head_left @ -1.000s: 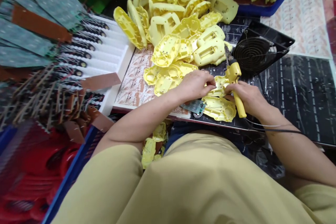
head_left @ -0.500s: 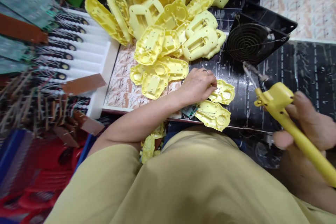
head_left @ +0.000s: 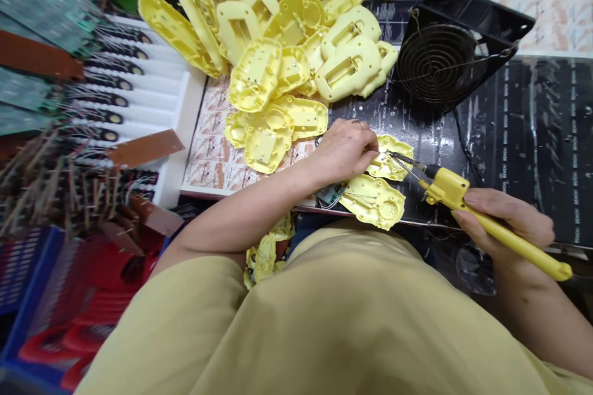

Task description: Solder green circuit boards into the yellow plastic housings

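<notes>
Left hand [head_left: 345, 151] pinches shell [head_left: 399, 163] on near tabletop [head_left: 532, 136]; right hand [head_left: 509, 219], grip closed round iron [head_left: 447, 188], tip at shell; best: brace the shell, keep fingers off the tip.

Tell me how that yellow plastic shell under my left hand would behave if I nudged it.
The yellow shell looks thin and hollow, so probably light yet stiff. It lies open side up on the glossy black mat, so it would likely slide or rock; the left hand holding it fits that.

Single head-worn view, looking steeply down, close over workbench [head_left: 532, 136]
</notes>
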Demonstrator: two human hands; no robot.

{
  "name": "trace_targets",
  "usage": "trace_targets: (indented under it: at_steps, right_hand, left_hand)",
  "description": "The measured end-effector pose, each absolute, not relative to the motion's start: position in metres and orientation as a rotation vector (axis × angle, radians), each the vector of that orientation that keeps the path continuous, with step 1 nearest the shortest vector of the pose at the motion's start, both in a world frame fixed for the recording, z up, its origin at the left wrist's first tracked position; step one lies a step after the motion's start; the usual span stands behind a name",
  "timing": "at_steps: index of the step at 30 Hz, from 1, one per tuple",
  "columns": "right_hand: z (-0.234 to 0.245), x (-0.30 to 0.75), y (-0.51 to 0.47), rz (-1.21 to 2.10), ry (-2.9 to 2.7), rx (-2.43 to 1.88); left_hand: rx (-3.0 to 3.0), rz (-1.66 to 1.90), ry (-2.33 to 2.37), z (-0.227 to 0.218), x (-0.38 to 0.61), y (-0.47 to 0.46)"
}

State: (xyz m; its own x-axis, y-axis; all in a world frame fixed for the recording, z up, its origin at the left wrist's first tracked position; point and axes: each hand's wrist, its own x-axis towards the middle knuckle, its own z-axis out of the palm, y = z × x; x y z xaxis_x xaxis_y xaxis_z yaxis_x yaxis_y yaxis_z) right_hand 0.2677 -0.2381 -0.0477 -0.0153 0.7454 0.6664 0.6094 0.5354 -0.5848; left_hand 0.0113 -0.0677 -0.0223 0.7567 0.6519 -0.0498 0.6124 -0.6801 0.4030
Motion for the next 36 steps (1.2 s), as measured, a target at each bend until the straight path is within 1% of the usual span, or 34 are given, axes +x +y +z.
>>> trace_targets:
  at_steps: [4, 9, 13, 18, 22, 24, 28, 34, 36]
  right_hand:
    - [-0.044, 0.273, -0.231, 0.148, -1.808, -1.131]
    - [-0.030, 0.283, -0.228, 0.184, -2.007, -1.114]
    - [-0.027, 0.285, -0.234, 0.133, -1.911, -1.161]
    - [-0.034, 0.284, -0.245, 0.135, -1.857, -1.244]
    - [-0.040, 0.283, -0.249, -0.002, -1.854, -1.327]
    - [-0.041, 0.281, -0.249, 0.001, -1.844, -1.305]
    - [-0.042, 0.275, -0.243, 0.153, -1.799, -1.202]
    - [-0.036, 0.280, -0.227, 0.031, -1.981, -1.059]
    - [-0.034, 0.284, -0.225, 0.039, -2.030, -1.042]
  left_hand:
    - [2.556, 0.065, 1.000, -0.017, 0.015, -0.068]
    - [2.581, 0.063, 0.991, -0.017, 0.017, -0.065]
    - [2.600, 0.052, 0.980, -0.018, 0.018, -0.064]
    - [2.599, 0.040, 0.993, -0.017, 0.017, -0.064]
    - [2.605, 0.045, 0.989, -0.017, 0.017, -0.064]
    - [2.611, 0.044, 0.986, -0.018, 0.017, -0.063]
    - [2.611, 0.060, 0.971, -0.020, 0.016, -0.063]
    - [2.621, 0.105, 0.941, -0.022, 0.014, -0.062]
    - [2.626, 0.112, 0.940, -0.022, 0.014, -0.062]
